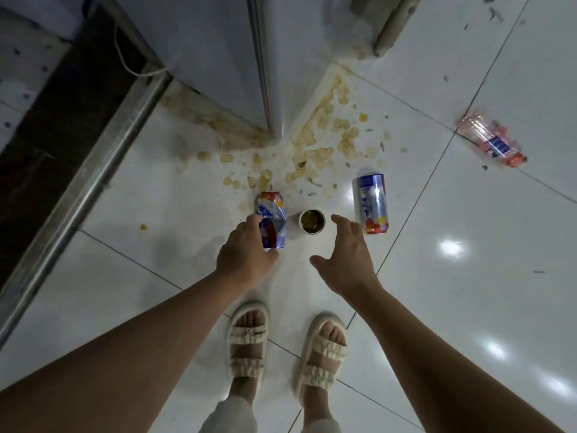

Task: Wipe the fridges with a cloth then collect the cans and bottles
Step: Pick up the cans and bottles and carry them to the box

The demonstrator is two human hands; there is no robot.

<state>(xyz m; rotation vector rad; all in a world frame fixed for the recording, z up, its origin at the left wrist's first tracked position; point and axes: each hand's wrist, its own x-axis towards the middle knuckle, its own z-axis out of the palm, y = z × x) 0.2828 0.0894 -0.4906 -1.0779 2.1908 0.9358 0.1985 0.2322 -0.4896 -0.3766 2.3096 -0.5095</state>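
A crumpled blue, silver and red can lies on the white tiled floor, and my left hand grips its near end. Just right of it stands a small round cup with dark contents. A second, uncrushed blue and silver can lies on its side further right. My right hand hovers open between the cup and that can, touching neither. A crushed plastic bottle with a blue label lies far right. The grey fridge stands ahead.
Crumbs and yellowish chips are scattered on the floor around the fridge's corner. A metal rail runs diagonally at left beside a dark strip. My sandalled feet stand just behind the cans.
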